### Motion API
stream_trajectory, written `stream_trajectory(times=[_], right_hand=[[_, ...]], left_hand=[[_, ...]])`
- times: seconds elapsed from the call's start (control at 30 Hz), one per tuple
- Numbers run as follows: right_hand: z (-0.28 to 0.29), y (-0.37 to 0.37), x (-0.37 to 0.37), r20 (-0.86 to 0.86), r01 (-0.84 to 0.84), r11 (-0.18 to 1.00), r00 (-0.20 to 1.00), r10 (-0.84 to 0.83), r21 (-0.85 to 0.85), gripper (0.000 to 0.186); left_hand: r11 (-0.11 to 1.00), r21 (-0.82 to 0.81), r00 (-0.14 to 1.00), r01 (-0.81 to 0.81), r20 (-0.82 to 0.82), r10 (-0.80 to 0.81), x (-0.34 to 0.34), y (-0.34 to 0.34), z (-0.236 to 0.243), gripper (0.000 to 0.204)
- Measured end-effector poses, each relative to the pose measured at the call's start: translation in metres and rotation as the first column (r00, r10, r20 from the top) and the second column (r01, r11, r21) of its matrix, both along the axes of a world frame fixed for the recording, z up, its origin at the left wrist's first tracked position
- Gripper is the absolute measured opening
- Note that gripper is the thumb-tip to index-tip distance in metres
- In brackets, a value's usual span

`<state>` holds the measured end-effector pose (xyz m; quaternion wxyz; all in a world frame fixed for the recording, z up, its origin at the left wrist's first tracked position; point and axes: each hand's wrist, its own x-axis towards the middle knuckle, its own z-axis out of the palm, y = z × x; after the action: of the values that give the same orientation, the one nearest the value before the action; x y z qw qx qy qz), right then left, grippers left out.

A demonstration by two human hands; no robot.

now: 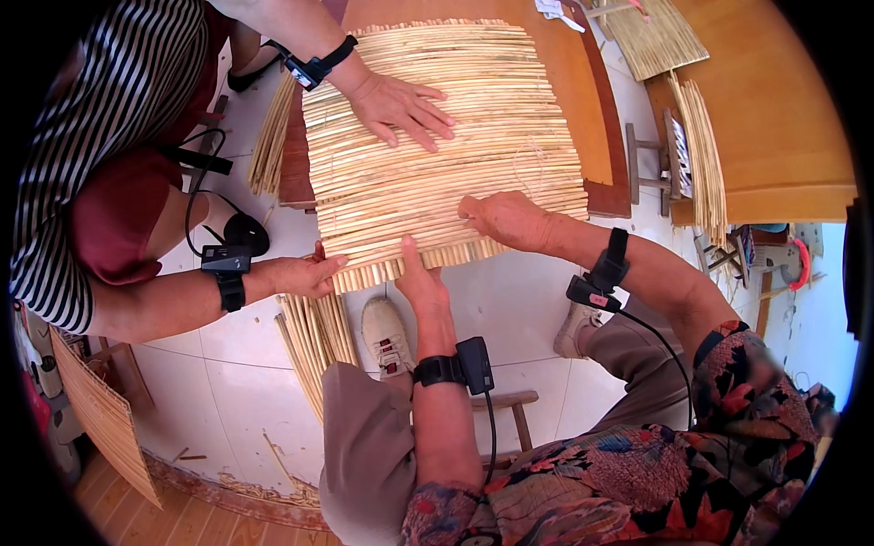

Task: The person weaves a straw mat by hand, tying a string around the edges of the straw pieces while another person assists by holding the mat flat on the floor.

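A mat of straw-coloured stalks [437, 182] laid side by side rests on a wooden table, its near end reaching past the table edge. My left hand [421, 284] grips that near edge, thumb on top and fingers underneath. My right hand [512, 220] is closed against the mat's surface near the right part of the same edge; what its fingertips pinch, if anything, is hidden. A thin loop of thread [530, 166] lies on the mat just beyond it. A co-worker's hand [401, 107] lies spread on the mat, and their other hand [314, 275] holds its near left corner.
The brown table [596, 118] stands under the mat. Bundles of loose stalks are at the floor [314, 341], far left [271, 146] and right [701, 155]. Another mat [655, 36] lies at the upper right. A wooden stool [519, 414] is below me; a panel [105, 409] leans at left.
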<state>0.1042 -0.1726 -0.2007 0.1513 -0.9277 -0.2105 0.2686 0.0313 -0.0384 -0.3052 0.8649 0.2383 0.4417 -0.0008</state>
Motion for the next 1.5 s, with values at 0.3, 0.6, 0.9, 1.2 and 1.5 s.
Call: stream_trajectory(times=[0.3,0.6,0.9,1.2,1.5], right_hand=[[-0.016,-0.01,-0.009,0.293,-0.277,0.959,0.914,0.28,-0.054,0.016],[-0.021,-0.023,-0.001,0.17,-0.352,0.936,0.922,0.348,-0.008,0.028],[-0.018,-0.021,0.001,0.165,-0.432,0.9,0.885,0.436,-0.061,0.029],[-0.021,-0.014,0.006,0.16,-0.375,0.926,0.917,0.365,0.035,0.023],[-0.021,-0.011,0.002,0.062,-0.334,0.942,0.94,0.334,-0.018,0.027]], left_hand=[[0.998,-0.024,0.998,0.056,-0.011,-0.057,-0.001,0.001,-0.005,0.059],[0.997,-0.031,0.997,0.071,0.014,-0.071,-0.002,0.002,-0.01,0.061],[0.997,-0.04,0.997,0.068,0.026,-0.067,-0.004,0.003,-0.014,0.059],[0.997,-0.029,0.997,0.077,0.014,-0.076,-0.001,0.002,-0.009,0.057],[0.998,-0.026,0.998,0.052,0.035,-0.051,-0.002,0.002,-0.01,0.055]])
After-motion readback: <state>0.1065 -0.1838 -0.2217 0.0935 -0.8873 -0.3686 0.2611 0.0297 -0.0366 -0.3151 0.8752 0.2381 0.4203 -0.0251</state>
